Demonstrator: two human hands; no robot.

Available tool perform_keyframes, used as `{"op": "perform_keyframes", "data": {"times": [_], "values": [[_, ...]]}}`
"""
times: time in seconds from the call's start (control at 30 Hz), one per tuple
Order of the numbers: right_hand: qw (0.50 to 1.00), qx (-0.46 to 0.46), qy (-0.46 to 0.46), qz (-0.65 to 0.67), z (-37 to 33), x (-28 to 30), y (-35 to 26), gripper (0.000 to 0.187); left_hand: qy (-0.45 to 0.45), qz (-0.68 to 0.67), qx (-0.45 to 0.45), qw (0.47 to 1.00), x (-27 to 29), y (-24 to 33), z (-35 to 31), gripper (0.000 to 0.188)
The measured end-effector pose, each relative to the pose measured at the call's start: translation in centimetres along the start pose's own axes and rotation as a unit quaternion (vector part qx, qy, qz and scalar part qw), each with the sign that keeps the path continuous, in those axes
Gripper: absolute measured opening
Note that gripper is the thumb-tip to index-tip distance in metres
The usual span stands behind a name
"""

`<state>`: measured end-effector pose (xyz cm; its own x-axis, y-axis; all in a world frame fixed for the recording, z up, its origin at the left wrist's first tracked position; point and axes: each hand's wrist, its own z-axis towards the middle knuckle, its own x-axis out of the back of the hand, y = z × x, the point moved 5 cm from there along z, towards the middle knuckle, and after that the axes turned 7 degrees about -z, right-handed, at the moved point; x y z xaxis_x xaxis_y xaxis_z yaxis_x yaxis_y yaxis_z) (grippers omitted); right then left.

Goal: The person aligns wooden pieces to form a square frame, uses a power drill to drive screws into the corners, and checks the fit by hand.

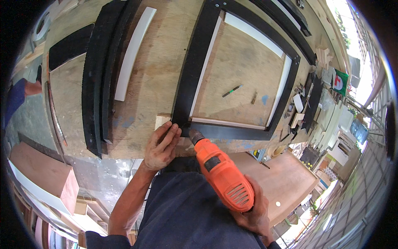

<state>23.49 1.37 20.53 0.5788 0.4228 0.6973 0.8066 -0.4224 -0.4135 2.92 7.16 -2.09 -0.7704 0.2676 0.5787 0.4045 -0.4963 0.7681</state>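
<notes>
My right fingers (260,204) wrap the drill (224,174), long axis slanting forward-left to the near-left corner of the black frame (194,70), where my left fingers (170,136) rest nearer, grip unclear.

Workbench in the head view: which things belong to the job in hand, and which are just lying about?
In the job, it seems:
- orange drill, held in the right hand
- black frame, left hand at its near left corner

Apparently lying about:
- white strip
- black boards
- slim green-and-black tool, inside the frame's opening
</notes>
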Motion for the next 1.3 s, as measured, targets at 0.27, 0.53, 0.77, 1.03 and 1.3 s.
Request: {"op": "perform_keyframes", "data": {"times": [0.27, 0.53, 0.77, 1.03, 1.3], "values": [[0.997, -0.035, -0.061, 0.017, 1.8, 0.7, -2.2, 0.097, 0.009, -0.001, -0.011, 1.000, 0.2, 0.1, 0.3, 0.037], [0.998, 0.003, -0.062, 0.007, 3.7, 1.2, -3.1, 0.097, 0.012, 0.000, -0.004, 1.000, 0.8, 0.4, 1.1, 0.028], [0.994, 0.005, -0.097, -0.054, 5.0, 1.5, -3.8, 0.095, 0.017, -0.001, -0.009, 1.000, 0.7, 0.4, 1.4, 0.022], [0.991, 0.011, -0.102, -0.090, 5.7, 2.3, -4.1, 0.086, 0.022, -0.006, -0.023, 0.999, -0.3, 0.2, 0.5, 0.033], [0.989, 0.016, -0.100, -0.107, 5.7, 1.9, -4.5, 0.085, 0.027, -0.013, 0.000, 1.000, 0.3, 0.2, 0.9, 0.022]]}}
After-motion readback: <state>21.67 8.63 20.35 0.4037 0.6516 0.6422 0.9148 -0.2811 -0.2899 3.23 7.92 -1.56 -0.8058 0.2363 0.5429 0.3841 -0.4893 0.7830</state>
